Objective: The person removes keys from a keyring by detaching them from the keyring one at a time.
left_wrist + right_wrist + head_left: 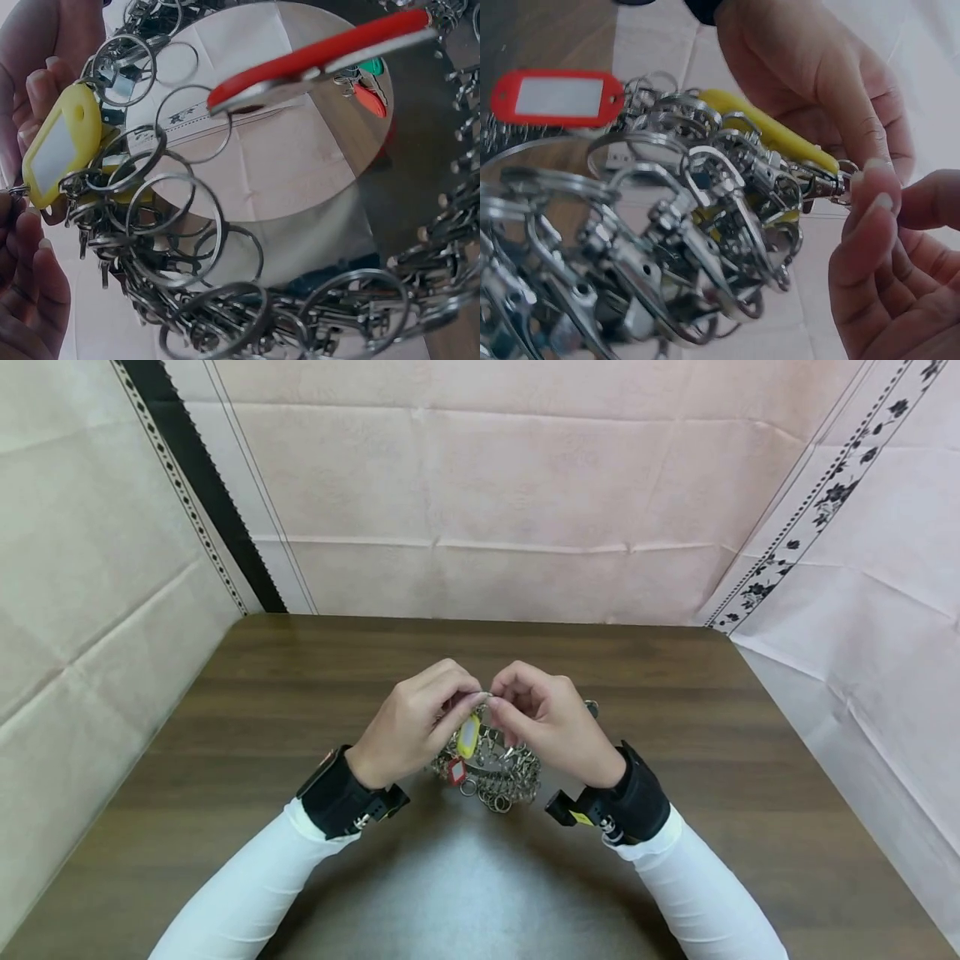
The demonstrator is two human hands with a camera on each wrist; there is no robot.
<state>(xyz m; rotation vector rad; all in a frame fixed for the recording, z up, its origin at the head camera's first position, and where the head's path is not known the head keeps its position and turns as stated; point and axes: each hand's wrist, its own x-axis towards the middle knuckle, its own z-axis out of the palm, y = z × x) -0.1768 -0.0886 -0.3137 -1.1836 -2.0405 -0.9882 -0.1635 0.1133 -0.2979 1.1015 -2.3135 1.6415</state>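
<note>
In the head view my left hand and right hand meet fingertip to fingertip above a ring-shaped cluster of metal snap hooks and key rings. Between the pinching fingertips is a small metal ring, largely covered by the fingers. It joins a yellow key tag with a white label, which hangs among the hooks. A red key tag is attached to the same cluster. Large split rings dangle from the hooks around a round mirror-like disc.
The brown wooden table extends around the cluster. Behind it and at both sides hang pale cloth sheets. A dark rounded tip shows behind my right hand. Each wrist wears a black strapped camera.
</note>
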